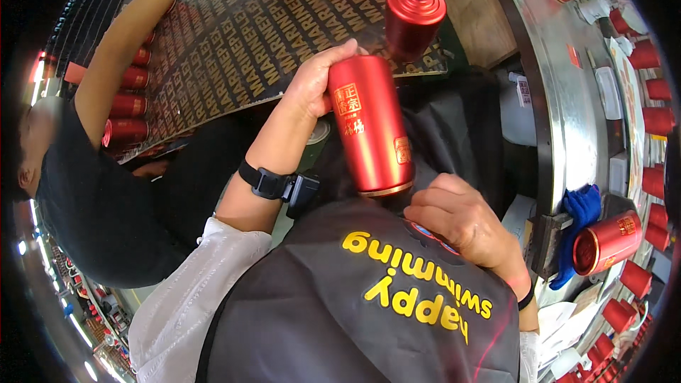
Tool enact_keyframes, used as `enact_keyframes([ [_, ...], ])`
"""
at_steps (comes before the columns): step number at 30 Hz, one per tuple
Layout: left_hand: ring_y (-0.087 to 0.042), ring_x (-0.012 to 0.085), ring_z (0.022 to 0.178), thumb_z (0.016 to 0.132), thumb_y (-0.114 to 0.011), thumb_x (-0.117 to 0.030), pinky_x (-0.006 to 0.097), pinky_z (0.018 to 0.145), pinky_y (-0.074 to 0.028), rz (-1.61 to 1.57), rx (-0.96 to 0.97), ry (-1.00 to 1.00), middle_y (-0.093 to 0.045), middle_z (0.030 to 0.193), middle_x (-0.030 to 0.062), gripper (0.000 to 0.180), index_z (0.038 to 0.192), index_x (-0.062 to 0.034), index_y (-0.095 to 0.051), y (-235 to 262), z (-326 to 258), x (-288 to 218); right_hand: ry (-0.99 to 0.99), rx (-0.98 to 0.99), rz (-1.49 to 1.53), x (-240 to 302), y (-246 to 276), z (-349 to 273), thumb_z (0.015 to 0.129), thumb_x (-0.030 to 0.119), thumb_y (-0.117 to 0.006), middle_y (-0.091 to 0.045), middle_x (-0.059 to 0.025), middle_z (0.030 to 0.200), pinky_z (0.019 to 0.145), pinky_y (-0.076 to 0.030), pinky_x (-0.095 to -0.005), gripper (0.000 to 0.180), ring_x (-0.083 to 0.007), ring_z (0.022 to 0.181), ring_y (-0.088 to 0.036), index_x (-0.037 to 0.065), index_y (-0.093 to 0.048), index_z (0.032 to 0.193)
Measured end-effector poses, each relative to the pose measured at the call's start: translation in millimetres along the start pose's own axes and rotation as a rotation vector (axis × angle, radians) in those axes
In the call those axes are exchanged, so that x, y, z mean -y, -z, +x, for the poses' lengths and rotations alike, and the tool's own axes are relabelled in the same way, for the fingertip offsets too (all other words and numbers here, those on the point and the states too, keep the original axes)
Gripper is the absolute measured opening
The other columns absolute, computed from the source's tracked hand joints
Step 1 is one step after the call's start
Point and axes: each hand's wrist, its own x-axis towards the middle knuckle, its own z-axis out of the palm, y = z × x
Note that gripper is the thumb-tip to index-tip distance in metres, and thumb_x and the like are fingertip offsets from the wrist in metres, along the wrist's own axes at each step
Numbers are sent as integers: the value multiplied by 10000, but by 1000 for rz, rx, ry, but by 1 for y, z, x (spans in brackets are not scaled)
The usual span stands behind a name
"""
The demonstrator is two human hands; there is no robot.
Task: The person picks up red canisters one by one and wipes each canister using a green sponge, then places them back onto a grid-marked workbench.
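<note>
- Left hand [316, 85]: fingers closed round the far end of the red bottle [372, 131], presumably leaving its body clear.
- That bottle tilts, base toward the dark apron [298, 276].
- Standing bottle [416, 21]: upright, likely for stability.
- Right hand [464, 220]: fingers curled beside the base; cannot tell if holding anything.
- Blue cloth [578, 213]: perhaps cushions the lying bottle [610, 241].

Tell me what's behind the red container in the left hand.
Past the red container, black fabric shows at right and the printed board beyond its upper end. It and the left hand cover whatever is directly behind.
</note>
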Motion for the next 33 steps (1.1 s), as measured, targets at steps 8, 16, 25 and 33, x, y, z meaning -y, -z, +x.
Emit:
enact_keyframes([
  [8,-659,232,792,903,-595,-295,374,747,-555,6,120,32,-666,934,156,308,968,6,-597,-5,2,0,-8,-153,-84,3,-5,7,707,146,-589,-595,-60,896,732,-429,-327,218,-224,830,-555,39,-626,894],
  [16,-655,226,793,919,-567,-303,373,747,-553,59,112,20,-664,957,157,307,945,1,-600,-8,4,2,29,-195,-44,4,-3,0,709,149,-574,-591,-45,878,729,-429,-330,216,-213,830,-548,45,-627,890],
  [25,-661,220,789,893,-608,-303,364,750,-550,-34,97,32,-667,903,143,316,933,11,-607,-7,5,0,18,-40,78,-6,-6,-2,712,98,-614,-596,-83,846,705,-470,-346,226,-262,796,-567,27,-619,926],
  [33,-651,249,828,893,-613,-296,392,782,-545,-54,86,-112,-660,948,160,315,939,15,-598,-13,-4,-17,-443,-548,99,-12,-15,-25,816,-37,-600,-627,-191,1082,828,-492,-353,281,-322,975,-630,-25,-581,1096],
])
